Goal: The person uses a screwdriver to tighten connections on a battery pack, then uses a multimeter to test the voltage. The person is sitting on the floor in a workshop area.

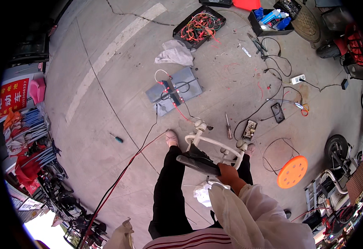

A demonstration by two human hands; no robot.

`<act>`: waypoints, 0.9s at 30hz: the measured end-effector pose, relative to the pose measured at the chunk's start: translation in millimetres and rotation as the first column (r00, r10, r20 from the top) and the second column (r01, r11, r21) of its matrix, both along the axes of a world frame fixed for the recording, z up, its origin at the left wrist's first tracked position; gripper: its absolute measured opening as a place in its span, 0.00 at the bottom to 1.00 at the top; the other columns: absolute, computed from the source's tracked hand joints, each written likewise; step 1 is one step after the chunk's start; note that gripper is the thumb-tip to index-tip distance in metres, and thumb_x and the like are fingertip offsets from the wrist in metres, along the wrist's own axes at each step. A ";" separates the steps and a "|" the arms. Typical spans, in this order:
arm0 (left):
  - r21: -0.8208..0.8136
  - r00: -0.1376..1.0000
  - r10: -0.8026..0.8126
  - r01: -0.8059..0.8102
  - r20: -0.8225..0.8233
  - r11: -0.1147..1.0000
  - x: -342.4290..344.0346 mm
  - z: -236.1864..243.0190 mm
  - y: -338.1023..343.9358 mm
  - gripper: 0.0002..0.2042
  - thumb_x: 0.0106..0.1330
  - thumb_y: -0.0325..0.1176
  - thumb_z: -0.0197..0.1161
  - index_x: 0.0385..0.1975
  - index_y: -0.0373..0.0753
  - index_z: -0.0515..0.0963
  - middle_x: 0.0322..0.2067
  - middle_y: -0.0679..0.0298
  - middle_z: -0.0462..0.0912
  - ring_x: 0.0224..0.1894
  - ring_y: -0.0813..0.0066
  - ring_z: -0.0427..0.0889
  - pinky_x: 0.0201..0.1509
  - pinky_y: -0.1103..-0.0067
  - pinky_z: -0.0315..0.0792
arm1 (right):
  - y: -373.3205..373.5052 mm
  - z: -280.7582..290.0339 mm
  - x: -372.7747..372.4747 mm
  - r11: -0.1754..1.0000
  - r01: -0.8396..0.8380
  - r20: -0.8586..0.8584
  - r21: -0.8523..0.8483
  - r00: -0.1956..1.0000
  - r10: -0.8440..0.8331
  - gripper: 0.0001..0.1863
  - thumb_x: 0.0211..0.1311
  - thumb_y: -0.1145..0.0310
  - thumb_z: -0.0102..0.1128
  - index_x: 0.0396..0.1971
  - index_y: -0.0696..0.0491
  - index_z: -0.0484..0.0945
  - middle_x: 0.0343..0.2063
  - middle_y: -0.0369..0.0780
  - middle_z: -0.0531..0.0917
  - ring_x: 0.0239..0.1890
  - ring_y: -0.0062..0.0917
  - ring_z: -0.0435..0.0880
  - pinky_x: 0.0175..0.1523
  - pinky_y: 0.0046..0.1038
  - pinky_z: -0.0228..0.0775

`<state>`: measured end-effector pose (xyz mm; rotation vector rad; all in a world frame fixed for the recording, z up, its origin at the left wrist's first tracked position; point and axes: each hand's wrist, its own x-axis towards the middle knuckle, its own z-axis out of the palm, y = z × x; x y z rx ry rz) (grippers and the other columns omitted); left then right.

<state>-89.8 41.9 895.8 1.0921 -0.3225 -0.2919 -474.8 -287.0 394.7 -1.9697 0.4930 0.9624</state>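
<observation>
My right hand (229, 174) is closed on the edge of a small stool's dark seat (198, 164). The stool is tipped, so its off-white tubular legs (214, 142) with round feet point away from me, over the ground between my shoes. Only the loose pale left sleeve (122, 235) shows at the lower edge; my left hand is out of sight. Ahead of the stool, grey battery blocks (186, 79) lie close together on the concrete, joined by short black, red and white wires. A black lead and a red lead (125, 169) run from that area toward the lower left.
An orange-topped round stool (293, 172) lies tipped at right. Near it are a screwdriver (229, 126), a parts tray (250, 130), a black case (277, 113), scissors (302, 107) and a power strip (298, 79). Farther off are a wire box (199, 27), a rag (175, 52) and a bottle box (273, 24).
</observation>
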 end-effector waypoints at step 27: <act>-0.086 0.832 0.553 -0.555 -0.047 0.827 -178.7 -330.5 -19.0 0.23 0.74 0.51 0.56 0.53 0.35 0.74 0.38 0.60 0.83 0.29 0.75 0.74 0.27 0.80 0.71 | 95.7 -113.3 158.2 0.942 -0.213 0.846 0.260 0.521 -0.116 0.59 0.44 0.52 0.83 0.72 0.60 0.56 0.70 0.54 0.64 0.73 0.47 0.61 0.76 0.42 0.53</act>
